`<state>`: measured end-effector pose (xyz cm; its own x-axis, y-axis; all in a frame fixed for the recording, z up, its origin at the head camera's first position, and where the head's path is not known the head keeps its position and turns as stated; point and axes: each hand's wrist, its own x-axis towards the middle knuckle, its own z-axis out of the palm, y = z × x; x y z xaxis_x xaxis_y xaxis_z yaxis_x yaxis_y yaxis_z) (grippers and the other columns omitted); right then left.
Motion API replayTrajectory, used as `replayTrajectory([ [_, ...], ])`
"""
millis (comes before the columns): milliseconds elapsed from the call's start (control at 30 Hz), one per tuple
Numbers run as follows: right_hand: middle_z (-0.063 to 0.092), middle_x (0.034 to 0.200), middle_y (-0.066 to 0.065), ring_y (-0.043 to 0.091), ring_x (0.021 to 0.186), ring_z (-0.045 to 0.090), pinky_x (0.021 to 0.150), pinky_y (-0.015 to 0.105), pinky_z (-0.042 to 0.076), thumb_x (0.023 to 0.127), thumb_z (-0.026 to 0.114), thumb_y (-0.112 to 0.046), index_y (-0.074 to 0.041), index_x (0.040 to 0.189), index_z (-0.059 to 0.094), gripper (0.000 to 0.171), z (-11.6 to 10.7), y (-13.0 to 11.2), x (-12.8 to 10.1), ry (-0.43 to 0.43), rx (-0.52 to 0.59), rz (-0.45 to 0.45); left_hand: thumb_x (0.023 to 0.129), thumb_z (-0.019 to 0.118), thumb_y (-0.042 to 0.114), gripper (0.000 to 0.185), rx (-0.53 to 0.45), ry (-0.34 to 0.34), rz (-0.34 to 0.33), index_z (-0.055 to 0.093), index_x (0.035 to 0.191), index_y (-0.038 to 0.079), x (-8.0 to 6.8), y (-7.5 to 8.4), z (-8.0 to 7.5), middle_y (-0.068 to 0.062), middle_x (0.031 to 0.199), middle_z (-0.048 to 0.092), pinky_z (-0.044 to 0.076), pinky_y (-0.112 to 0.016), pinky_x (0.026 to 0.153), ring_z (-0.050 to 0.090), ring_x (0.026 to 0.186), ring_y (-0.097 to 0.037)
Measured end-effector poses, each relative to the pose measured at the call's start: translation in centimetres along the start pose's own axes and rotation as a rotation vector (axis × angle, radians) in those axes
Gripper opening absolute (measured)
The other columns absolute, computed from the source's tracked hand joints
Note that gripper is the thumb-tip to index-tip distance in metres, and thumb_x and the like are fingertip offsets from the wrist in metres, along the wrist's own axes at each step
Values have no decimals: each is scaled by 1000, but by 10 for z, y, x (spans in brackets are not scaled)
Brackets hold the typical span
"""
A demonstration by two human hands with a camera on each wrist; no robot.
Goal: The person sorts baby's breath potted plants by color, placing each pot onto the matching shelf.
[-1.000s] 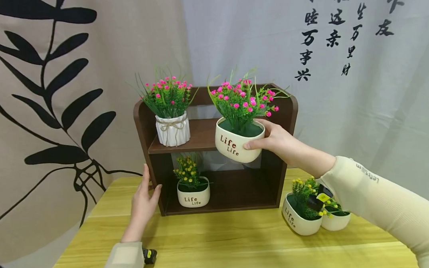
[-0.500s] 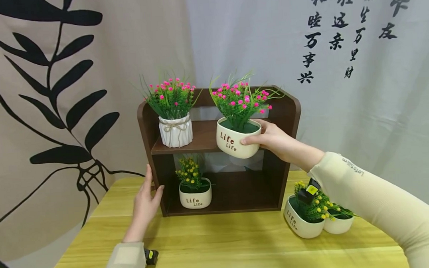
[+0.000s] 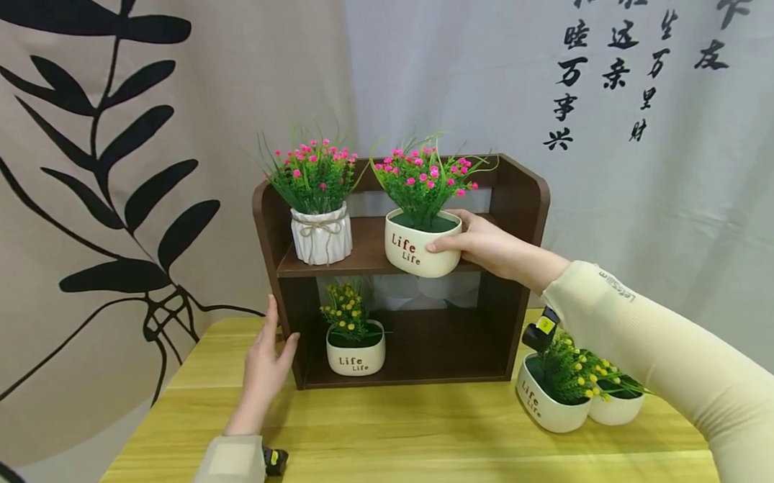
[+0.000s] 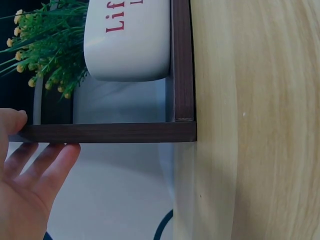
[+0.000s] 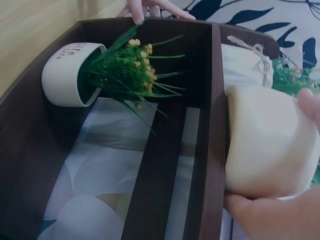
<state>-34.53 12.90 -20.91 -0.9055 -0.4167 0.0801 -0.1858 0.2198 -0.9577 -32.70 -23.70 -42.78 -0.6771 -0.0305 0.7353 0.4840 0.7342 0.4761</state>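
Note:
My right hand [image 3: 491,244] grips a cream pot [image 3: 420,258] lettered "Life Life", thumb on its front, fingers behind. Pink flowers [image 3: 426,175] with green grass blades fill it. The pot is at the front of the upper board of a dark brown two-tier shelf [image 3: 406,379], its lower part overlapping the board's edge in the head view. In the right wrist view the cream pot [image 5: 270,145] shows close beside that board. At the shelf's left side, my left hand [image 3: 265,366] holds the side panel [image 4: 110,133], thumb on one face and straight fingers on the other.
A white pot [image 3: 322,237] with a twine bow and pink flowers stands upper left. A yellow-flowered pot [image 3: 356,354] sits on the lower tier's left. Two more yellow-flowered pots, one at front [image 3: 553,403], one behind [image 3: 618,408], stand right on the wooden table [image 3: 396,450].
My right hand has brought the pink-flowered pot slightly left and closer to the upper board. My left hand stays on the side panel. The head view has shifted a little.

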Motion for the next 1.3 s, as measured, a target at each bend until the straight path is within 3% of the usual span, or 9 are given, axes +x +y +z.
replayTrajectory([
  [167, 41, 133, 23, 28, 117, 52, 102, 42, 40, 88, 67, -3, 5, 131, 29, 58, 2, 2, 14, -44, 68, -14, 90, 67, 3, 87, 2, 5, 7, 14, 157, 16, -1, -2, 0, -27, 147, 37, 48, -46, 54, 62, 80, -46],
  [300, 27, 135, 19, 28, 120, 48, 103, 40, 38, 87, 68, -4, -2, 124, 22, 59, 3, 5, 19, -2, 88, 35, 90, 67, 3, 87, 6, -8, -7, 13, 157, 17, -4, -2, 1, -27, 147, 37, 41, -35, 47, 56, 54, -32],
  [400, 26, 137, 20, 29, 125, 44, 106, 40, 35, 87, 69, -5, -1, 131, 19, 67, 2, 6, 21, 15, 89, 51, 91, 67, 5, 88, 9, -21, -23, 11, 158, 20, -5, -1, 1, -26, 148, 36, 36, -30, 43, 48, 47, -22],
  [633, 44, 134, 19, 29, 128, 44, 109, 40, 32, 88, 69, -8, 1, 148, 22, 77, -5, 7, 28, 7, 40, 52, 92, 66, 6, 85, 5, -35, -46, 12, 157, 17, -6, -1, 1, -24, 150, 34, 35, -27, 40, 34, 39, -9],
  [767, 46, 135, 17, 27, 129, 42, 110, 42, 30, 88, 67, -11, 0, 150, 22, 77, -6, 4, 31, -8, 19, 64, 93, 66, 7, 86, 7, -40, -59, 10, 158, 20, -6, -2, 0, -22, 151, 33, 36, -27, 41, 39, 44, -8],
  [933, 43, 140, 18, 27, 130, 41, 110, 43, 29, 87, 66, -10, -1, 152, 18, 81, -3, -1, 36, -16, 38, 73, 92, 65, 6, 86, 7, -35, -54, 10, 158, 19, -6, -2, -1, -26, 148, 36, 36, -27, 42, 49, 50, -19],
  [1033, 38, 146, 18, 28, 131, 41, 110, 42, 29, 87, 66, -9, -5, 155, 13, 86, -1, -3, 39, 1, 61, 74, 92, 66, 6, 86, 3, -23, -45, 11, 158, 18, -5, -1, -2, -26, 147, 38, 43, -32, 47, 63, 71, -35],
  [1167, 27, 154, 15, 28, 133, 40, 110, 42, 30, 88, 67, -9, -10, 156, 10, 89, 2, -5, 41, 32, 88, 71, 92, 66, 6, 87, -2, -17, -29, 10, 158, 21, -2, 1, -2, -25, 147, 38, 51, -45, 58, 58, 106, -47],
  [1300, 23, 155, 15, 29, 135, 38, 110, 43, 30, 88, 68, -11, -9, 156, 10, 89, 3, -5, 43, 46, 77, 66, 92, 66, 7, 87, -5, -25, -28, 11, 158, 20, -1, 3, -2, -25, 148, 37, 50, -42, 57, 59, 103, -46],
])
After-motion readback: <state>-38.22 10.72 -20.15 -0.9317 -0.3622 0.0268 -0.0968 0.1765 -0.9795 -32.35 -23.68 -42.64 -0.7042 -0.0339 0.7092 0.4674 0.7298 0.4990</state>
